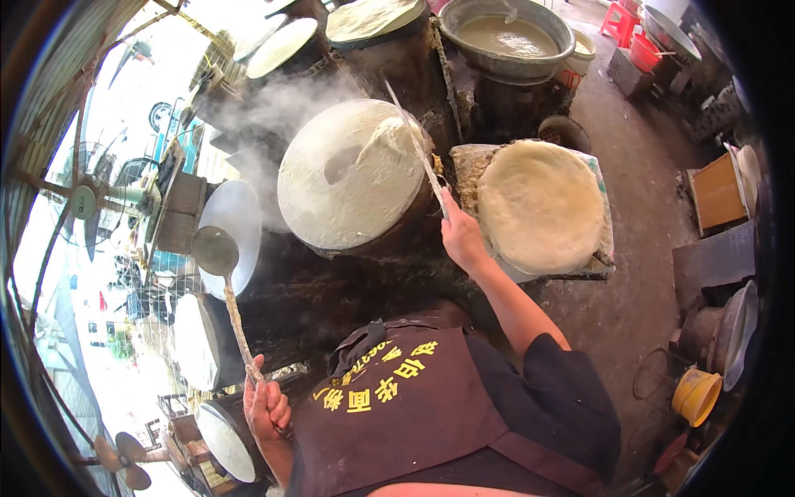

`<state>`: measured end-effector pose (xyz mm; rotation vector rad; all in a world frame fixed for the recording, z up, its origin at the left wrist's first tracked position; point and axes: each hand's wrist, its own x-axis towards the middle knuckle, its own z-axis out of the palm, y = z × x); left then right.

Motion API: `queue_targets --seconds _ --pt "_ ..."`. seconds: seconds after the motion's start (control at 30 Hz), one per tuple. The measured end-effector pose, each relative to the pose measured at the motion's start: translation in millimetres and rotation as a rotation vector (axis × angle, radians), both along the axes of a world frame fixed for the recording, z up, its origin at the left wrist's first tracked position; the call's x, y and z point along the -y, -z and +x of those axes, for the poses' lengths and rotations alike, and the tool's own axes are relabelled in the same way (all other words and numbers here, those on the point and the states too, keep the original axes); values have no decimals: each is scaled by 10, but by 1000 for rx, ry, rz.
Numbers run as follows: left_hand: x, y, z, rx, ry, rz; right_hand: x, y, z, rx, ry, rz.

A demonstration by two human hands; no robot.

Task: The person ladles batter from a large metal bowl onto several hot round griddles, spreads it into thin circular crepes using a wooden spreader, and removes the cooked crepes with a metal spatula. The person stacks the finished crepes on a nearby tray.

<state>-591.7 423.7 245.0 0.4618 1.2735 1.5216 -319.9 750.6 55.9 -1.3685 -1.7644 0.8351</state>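
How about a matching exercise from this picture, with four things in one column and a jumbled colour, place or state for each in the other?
Column one
1. Ladle
2. Long thin stick
3. Bucket at the lower right
4. Wide metal basin at the top

Column two
A. Holds cloudy liquid
B. Yellow
C. Gripped in the left hand
D. Gripped in the right hand

Pairs: 1-C, 2-D, 3-B, 4-A

Left grip (267, 410) on long ladle (233, 307) — right grip (462, 234) on thin stick (419, 149)

Gap between ladle (214, 251), stick (414, 135); white-topped drum (352, 203) blocks ahead.
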Motion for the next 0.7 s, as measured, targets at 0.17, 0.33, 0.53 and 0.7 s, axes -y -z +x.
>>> queue_targets --seconds 0.17,0.33,0.53,0.7 --pt "-326 -57 69 101 35 -9 -474 -12 -601 187 -131 -27" --pt "-247 -111 54 108 98 -7 -492 -128 -346 67 5 -54" --pt "-355 -149 83 223 91 -7 -347 -122 -811 237 -211 -86" --pt "-309 -171 85 321 135 16 -714 -78 -652 205 -165 15"
